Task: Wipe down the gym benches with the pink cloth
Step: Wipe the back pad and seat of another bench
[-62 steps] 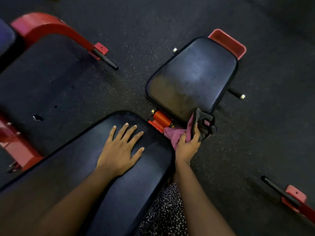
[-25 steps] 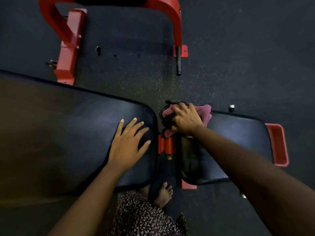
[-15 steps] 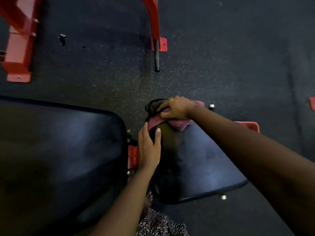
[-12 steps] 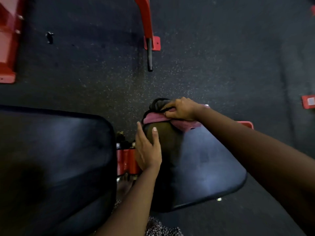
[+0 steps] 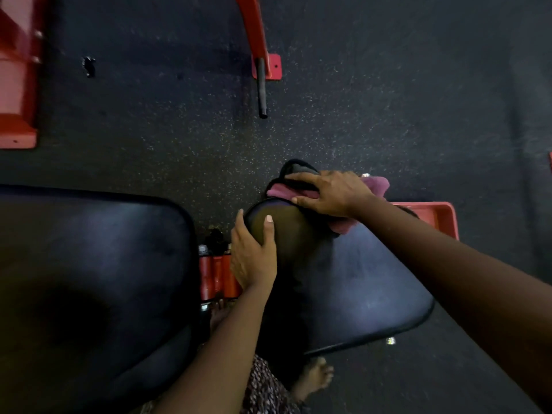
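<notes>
- The pink cloth (image 5: 375,186) lies bunched on the 12 o'clock edge of the gym bench's seat pad (image 5: 358,288), partly draped over the rim. That suggests the edge is being wiped, not the flat top.
- The right hand (image 5: 331,194) lies on top of the cloth with its fingers stretched out and spread. It presses down rather than pinching, which keeps a wide patch of fabric on the vinyl.
- A dark strapped item (image 5: 298,168) sits under the same fingers at 11 o'clock of the cloth; I cannot tell what it is.
- The left hand (image 5: 254,252) rests on the seat pad's 10 o'clock corner. Its thumb is on top, its fingers run down the side, and it is closed round nothing. It probably steadies the pad against the push.
- The back pad (image 5: 95,264) lies at 9 o'clock of the seat pad, beyond the red hinge (image 5: 216,276).
- A bare foot (image 5: 313,377) stands at 6 o'clock, close to the bench, probably so the far edge is within reach.
</notes>
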The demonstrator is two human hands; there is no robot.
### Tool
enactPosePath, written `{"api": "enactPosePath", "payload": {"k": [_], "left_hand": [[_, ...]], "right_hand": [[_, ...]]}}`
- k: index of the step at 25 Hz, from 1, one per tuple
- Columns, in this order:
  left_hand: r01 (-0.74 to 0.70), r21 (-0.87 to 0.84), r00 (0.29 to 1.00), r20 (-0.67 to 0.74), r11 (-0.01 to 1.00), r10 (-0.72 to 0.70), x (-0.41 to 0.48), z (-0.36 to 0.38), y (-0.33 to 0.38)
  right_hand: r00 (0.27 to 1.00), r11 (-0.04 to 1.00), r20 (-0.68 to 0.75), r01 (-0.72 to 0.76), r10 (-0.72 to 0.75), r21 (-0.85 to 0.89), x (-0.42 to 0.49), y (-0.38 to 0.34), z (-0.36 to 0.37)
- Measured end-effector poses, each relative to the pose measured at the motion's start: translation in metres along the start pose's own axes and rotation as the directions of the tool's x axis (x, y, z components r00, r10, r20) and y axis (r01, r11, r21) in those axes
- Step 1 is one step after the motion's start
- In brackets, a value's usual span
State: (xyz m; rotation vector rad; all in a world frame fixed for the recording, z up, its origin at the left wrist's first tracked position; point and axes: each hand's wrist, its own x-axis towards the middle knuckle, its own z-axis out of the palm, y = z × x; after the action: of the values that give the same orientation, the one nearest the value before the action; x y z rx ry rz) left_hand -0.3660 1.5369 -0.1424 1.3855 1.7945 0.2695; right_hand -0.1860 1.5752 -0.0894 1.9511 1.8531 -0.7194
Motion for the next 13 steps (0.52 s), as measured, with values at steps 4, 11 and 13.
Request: {"api": "enactPosePath", "payload": {"k": [4,11,13], "left_hand": [[-0.332,0.24,0.941,0.012,0.912,0.339,-0.026,-0.005,0.0],[-0.704,0.408,0.7,0.26,0.582,0.665,-0.096,0.084,0.046],[-0.749,0.491,0.63,0.324,0.444,0.706,-0.107,0.108,0.045]], "right_hand": [[0.991,0.993,0.088,-0.103,0.098,0.06,-0.008,0.034,0.002],[0.988,0.978,0.007,-0.152,0.152,0.142,-0.037,0.113,0.03],[0.985,0.962,-0.016,-0.166,0.173,0.215,-0.048,0.143,0.045]]}}
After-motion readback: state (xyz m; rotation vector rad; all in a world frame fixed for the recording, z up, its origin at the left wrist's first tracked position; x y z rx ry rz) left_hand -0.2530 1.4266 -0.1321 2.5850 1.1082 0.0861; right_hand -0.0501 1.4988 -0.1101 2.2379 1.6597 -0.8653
